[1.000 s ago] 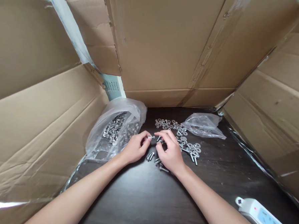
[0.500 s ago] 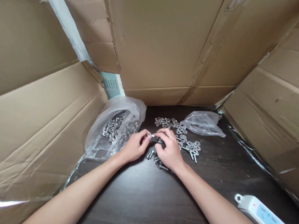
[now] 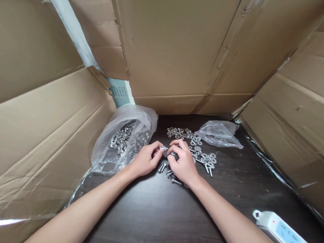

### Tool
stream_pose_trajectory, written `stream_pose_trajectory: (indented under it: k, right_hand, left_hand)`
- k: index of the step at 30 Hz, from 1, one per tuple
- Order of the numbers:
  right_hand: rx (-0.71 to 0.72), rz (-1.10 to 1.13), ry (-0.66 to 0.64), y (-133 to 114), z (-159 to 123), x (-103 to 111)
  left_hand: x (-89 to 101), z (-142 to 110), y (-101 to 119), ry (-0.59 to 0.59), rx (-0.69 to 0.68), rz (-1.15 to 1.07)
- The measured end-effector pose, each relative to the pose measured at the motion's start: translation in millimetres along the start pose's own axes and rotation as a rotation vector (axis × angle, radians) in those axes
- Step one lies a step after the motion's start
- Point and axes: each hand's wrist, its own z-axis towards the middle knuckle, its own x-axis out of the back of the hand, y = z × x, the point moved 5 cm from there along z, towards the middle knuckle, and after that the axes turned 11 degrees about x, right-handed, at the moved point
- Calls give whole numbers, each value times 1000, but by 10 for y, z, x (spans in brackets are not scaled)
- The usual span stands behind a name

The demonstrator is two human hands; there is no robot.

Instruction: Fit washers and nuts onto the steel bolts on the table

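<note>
My left hand pinches a small silver bolt between thumb and fingertips, its threaded end pointing right. A nut seems to sit on the shank, though it is too small to be sure. Just right of the bolt's end is my right hand, its fingers curled and the thumb apart from them. Nothing shows between those fingers; whether a fingertip touches the bolt I cannot tell. Below the hands lie a pair of bolts and another bolt, with more partly under my right hand.
Washers and nuts spread behind my right hand, with more bolts to its right. A clear plastic bag full of bolts stands left; a flatter bag lies back right. Cardboard walls surround the dark table. A power strip is front right.
My right hand's fingertips came left to the end of the bolt, where a nut showed, then drew slightly apart. My left hand kept its pinch on the bolt.
</note>
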Motion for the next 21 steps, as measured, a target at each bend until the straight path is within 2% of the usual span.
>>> stream_pose_trajectory:
  k: [5,12,21]
  right_hand:
    - [24,20,24,-42,13,29]
    - [145,47,58,-141,7,52]
    - [163,66,231,-147,11,172]
  left_hand:
    - [-8,-1,-17,-6,-5,-1]
    - [0,6,-51,18,16,-2]
    - [16,20,-63,53,62,-12]
